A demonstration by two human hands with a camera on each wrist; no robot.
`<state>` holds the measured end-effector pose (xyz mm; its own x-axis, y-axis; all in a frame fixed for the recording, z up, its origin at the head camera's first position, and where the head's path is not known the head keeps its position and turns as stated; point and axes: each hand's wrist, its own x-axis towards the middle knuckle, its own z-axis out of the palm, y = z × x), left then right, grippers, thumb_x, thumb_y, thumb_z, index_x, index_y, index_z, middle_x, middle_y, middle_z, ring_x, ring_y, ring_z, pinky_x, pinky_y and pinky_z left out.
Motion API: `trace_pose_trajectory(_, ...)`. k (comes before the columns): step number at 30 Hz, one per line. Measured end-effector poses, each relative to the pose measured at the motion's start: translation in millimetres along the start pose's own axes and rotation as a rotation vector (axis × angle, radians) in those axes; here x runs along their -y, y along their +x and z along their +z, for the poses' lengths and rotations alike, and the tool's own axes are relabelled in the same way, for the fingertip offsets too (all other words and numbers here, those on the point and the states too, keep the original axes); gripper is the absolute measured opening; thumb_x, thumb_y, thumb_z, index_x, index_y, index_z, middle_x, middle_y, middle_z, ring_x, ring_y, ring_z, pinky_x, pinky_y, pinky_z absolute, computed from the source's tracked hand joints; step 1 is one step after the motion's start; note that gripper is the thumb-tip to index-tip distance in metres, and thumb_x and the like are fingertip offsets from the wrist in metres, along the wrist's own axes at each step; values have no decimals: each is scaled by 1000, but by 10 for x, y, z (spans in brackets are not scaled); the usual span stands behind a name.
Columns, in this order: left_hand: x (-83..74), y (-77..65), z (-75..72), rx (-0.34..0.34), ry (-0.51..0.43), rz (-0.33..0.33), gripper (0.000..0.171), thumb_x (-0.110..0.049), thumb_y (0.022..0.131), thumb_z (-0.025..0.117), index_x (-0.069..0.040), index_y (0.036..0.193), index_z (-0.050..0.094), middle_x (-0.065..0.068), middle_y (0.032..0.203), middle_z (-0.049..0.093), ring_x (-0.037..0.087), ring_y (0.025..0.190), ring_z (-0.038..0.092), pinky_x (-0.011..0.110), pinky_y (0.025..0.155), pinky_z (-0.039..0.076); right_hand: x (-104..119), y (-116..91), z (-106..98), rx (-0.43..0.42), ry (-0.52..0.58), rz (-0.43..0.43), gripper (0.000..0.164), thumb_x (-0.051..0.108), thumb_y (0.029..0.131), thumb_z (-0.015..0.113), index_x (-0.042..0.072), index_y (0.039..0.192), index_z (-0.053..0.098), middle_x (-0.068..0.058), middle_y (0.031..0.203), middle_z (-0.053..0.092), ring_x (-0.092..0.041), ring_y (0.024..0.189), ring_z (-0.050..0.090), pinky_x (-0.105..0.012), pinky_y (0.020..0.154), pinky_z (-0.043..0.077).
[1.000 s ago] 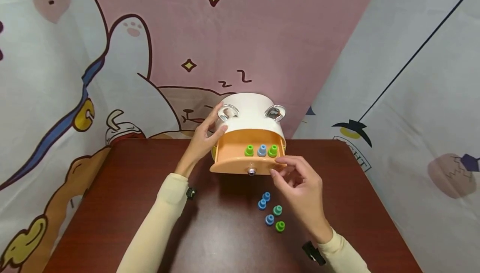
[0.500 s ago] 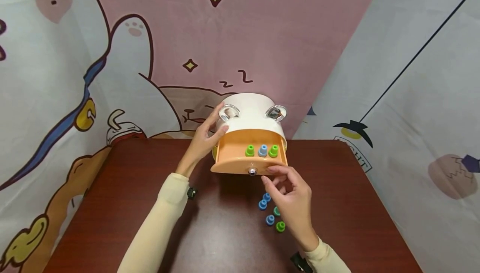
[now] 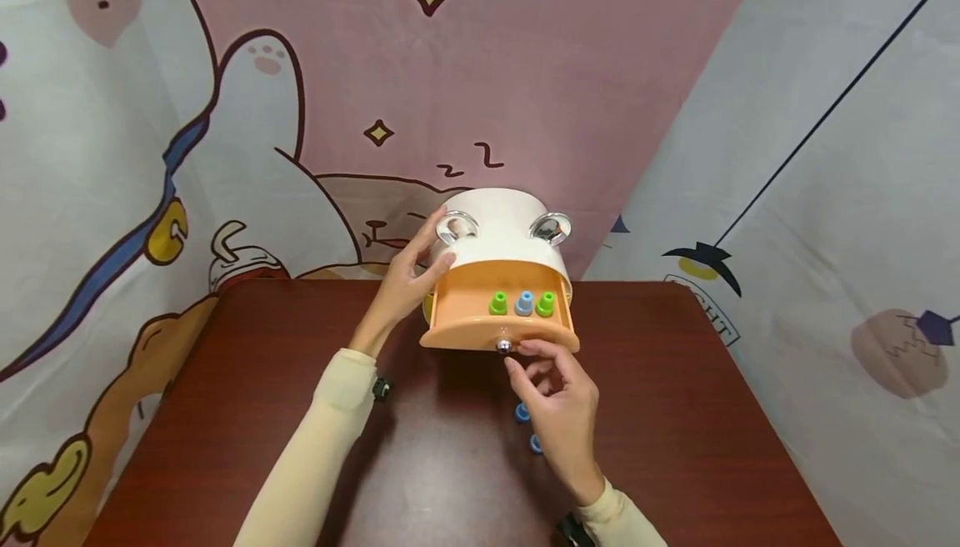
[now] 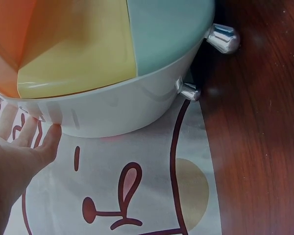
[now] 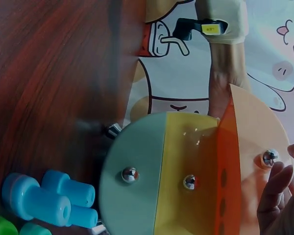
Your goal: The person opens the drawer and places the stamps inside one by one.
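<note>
A white, round-bodied toy cabinet [image 3: 497, 222] stands near the far table edge, with its top orange drawer [image 3: 461, 333] pulled out. Two green stepped pegs [image 3: 498, 304] and a light blue peg [image 3: 523, 304] stand in the drawer. My left hand [image 3: 405, 280] rests on the cabinet's left side, thumb and fingers spread; its fingers [image 4: 51, 139] look fairly straight against the white wall. My right hand [image 3: 558, 397] is at the drawer front, thumb and index finger parted right beside the silver knob [image 5: 270, 157], other fingers curled.
Blue pegs [image 3: 522, 413] lie on the dark wood table [image 3: 420, 464], partly hidden by the right hand; green ones [image 5: 2, 226] show in the right wrist view. Below the orange drawer are a yellow drawer [image 5: 183, 147] and a grey-green drawer [image 5: 132, 200]. A printed cloth [image 3: 570, 72] hangs behind.
My right hand has moved left along the drawer front from its right corner to the knob, now covering some table pegs. Left hand and drawer have stayed put.
</note>
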<state>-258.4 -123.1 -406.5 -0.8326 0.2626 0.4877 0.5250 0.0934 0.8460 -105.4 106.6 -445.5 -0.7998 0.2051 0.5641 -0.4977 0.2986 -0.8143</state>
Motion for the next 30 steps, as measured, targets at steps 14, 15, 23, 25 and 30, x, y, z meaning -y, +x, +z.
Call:
trace_pose_trajectory(14, 407, 21, 13, 3, 17, 19, 74, -14, 108, 69, -27, 173, 37, -9, 177, 30, 18, 160, 31, 53, 128, 28, 218, 24, 138, -54, -14, -22, 21, -13, 86, 86, -6, 104, 77, -13, 87, 77, -16, 64, 65, -15, 56, 50)
trace_pose_trajectory(15, 412, 27, 11, 2, 20, 22, 73, -15, 108, 69, -29, 172, 38, -11, 176, 31, 17, 160, 31, 53, 128, 28, 219, 32, 148, -58, -21, -28, 21, -12, 86, 86, -6, 104, 77, -13, 87, 77, -17, 64, 65, -15, 57, 51)
trace_pose_trajectory(23, 403, 46, -19, 2, 46, 36, 70, -23, 109, 66, -30, 173, 38, -17, 175, 32, 14, 159, 32, 53, 128, 29, 187, 124, 217, -71, -36, -49, 21, -12, 86, 86, -5, 104, 78, -15, 91, 74, -22, 70, 70, -15, 59, 53)
trace_pose_trajectory(25, 404, 50, -26, 4, 44, 37, 70, -23, 109, 66, -30, 173, 37, -16, 175, 31, 14, 160, 31, 53, 128, 29, 175, 154, 236, -78, -37, -53, 21, -12, 86, 86, -6, 104, 78, -16, 91, 74, -23, 70, 70, -15, 59, 52)
trace_pose_trajectory(30, 407, 59, -31, 9, 26, 46, 70, -16, 110, 64, -27, 173, 36, -10, 177, 30, 16, 161, 29, 52, 128, 28, 140, 218, 277, -94, -34, -44, 20, -11, 86, 87, -5, 104, 78, -17, 92, 75, -21, 71, 70, -14, 59, 51)
